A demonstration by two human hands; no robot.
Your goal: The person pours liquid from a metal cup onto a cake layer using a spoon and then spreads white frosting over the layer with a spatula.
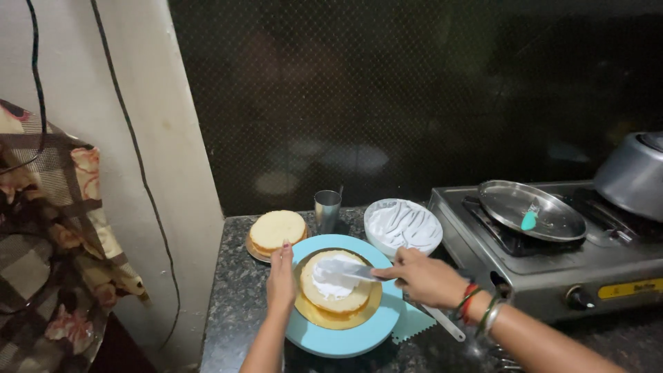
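Note:
A round sponge cake layer with white cream on top sits on a gold board, on a light blue turntable. My right hand grips a flat metal spatula whose blade lies across the cream. At the turntable's left edge, beside the cake, rests my left hand. A second plain cake layer sits on a small plate behind my left hand.
A white bowl of whipped cream and a steel cup stand at the back. A gas stove on the right carries a steel plate and a pot. A teal scraper lies by the turntable. Patterned cloth hangs at left.

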